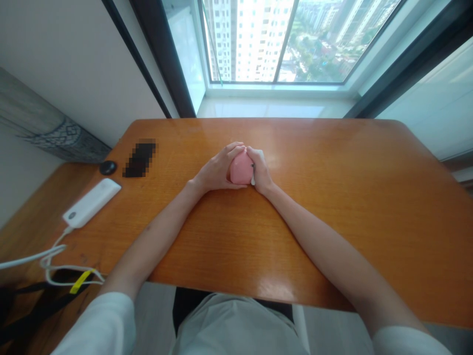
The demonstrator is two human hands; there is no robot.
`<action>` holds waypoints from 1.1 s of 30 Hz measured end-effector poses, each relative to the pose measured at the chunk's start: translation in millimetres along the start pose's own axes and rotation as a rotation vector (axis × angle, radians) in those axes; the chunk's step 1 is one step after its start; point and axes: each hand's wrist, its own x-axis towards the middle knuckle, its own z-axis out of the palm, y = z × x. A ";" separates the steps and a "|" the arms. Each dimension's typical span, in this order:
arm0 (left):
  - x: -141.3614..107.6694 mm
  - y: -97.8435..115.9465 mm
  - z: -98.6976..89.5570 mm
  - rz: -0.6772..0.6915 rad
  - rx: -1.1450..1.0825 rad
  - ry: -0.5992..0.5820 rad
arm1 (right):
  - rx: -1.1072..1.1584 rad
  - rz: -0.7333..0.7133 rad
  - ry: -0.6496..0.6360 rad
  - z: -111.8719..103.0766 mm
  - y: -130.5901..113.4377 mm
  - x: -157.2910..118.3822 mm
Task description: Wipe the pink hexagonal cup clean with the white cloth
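My left hand (218, 168) and my right hand (260, 170) meet at the middle of an orange wooden table (332, 231). Between them they hold a rounded pink object (241, 168), cupped from both sides, with the left fingers curving over its top. Its exact kind is hard to tell because my hands cover much of it. A thin white piece (253, 173) shows at its right side, against my right hand. Both forearms rest on the tabletop.
At the table's left stand a white power bank (91, 202) with a white cable (48, 259) carrying a yellow tag (80, 281), a round black object (108, 167) and a pixelated dark item (140, 159). A black strap (37, 308) lies at lower left. A window (273, 44) lies beyond the far edge.
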 end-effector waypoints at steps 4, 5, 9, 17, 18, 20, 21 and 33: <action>-0.6 -0.3 3.3 -0.010 -0.037 0.037 | -0.037 0.009 0.004 -0.5 -0.8 0.3; -0.4 0.1 3.6 -0.011 -0.044 0.044 | -0.046 0.010 0.006 -0.3 -1.2 0.2; 1.1 3.1 3.7 -0.037 -0.047 0.050 | -0.052 0.007 0.011 0.6 -2.5 -0.5; 3.2 5.6 2.9 -0.051 -0.044 0.063 | -0.076 -0.018 0.043 0.0 -2.5 -1.9; 3.4 5.9 2.7 -0.049 -0.041 0.063 | -0.069 -0.012 0.041 -0.1 -2.7 -2.0; 3.9 6.8 2.3 -0.037 -0.040 0.069 | -0.057 -0.001 0.034 -0.2 -3.1 -2.0; 4.3 7.3 2.2 -0.027 -0.045 0.077 | -0.056 0.004 0.034 -0.3 -3.1 -2.0; 5.9 9.9 2.8 -0.095 -0.096 0.083 | -0.023 0.015 0.010 -1.9 2.2 -1.3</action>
